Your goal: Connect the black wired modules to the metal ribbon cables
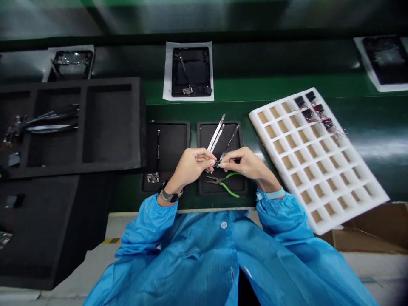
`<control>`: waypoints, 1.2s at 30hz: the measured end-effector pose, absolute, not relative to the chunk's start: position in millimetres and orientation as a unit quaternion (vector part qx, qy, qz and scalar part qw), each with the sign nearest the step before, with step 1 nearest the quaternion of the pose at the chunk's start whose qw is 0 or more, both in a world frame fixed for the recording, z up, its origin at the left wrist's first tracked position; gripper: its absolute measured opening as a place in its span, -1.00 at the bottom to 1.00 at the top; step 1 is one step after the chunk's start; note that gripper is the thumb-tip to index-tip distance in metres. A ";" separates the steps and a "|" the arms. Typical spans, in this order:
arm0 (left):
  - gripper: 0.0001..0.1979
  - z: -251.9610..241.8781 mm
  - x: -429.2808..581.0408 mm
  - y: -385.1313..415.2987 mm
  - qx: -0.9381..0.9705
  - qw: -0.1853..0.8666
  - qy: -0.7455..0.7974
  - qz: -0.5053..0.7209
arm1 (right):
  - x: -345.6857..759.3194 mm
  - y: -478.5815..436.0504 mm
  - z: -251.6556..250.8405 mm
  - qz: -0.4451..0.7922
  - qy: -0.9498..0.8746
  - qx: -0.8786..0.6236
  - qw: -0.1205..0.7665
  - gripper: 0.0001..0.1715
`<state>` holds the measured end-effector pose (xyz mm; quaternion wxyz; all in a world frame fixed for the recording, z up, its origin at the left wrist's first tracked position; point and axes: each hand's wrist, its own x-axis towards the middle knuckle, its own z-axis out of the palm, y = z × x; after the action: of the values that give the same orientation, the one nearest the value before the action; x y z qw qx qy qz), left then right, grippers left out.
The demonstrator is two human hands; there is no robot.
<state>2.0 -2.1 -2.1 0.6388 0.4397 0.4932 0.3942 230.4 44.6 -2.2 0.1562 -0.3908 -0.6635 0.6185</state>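
Observation:
My left hand (190,166) and my right hand (245,163) meet over a small black foam tray (204,131). Both are closed in a pinch on a thin flat cable assembly (219,140), whose silvery and dark strips stick up and away from my fingers. A small connector piece (217,163) sits between my fingertips. Green-handled pliers (227,183) lie on the tray right under my hands. A second black tray (168,144) to the left holds another thin cable with a small board (153,177) at its near end.
A white foam grid tray (318,161) at right holds a few wired parts (315,111) in its far corner. A large black foam tray (108,123) at left holds cables (47,121). Dark device shells (190,71) on white sheets lie on the green belt (270,87).

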 end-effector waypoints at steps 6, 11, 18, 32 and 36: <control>-0.89 16.9 -12.1 -16.2 0.433 0.607 0.510 0.429 | 229.9 40.1 7.3 0.608 -0.678 -0.379 0.166 -0.62; -0.89 24.6 -42.9 -47.6 0.429 0.558 0.563 0.433 | 215.8 19.7 17.6 0.543 -0.757 -0.341 0.123 -0.74; -0.91 11.4 -85.7 -97.3 0.427 0.434 0.662 0.438 | 163.9 -12.6 21.8 0.431 -0.835 -0.329 0.097 -0.65; -0.89 -0.6 -123.9 -119.2 0.416 0.329 0.716 0.454 | 111.5 -24.9 0.2 0.341 -0.874 -0.295 0.180 -0.76; -0.89 -0.5 -126.4 -117.0 0.425 0.326 0.717 0.447 | 106.9 -24.0 2.3 0.337 -0.872 -0.321 0.153 -0.78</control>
<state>-126.4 -117.0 -0.5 0.3261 0.4247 0.7167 0.4467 106.9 -24.0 2.3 0.1526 -0.3210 -0.8719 0.3368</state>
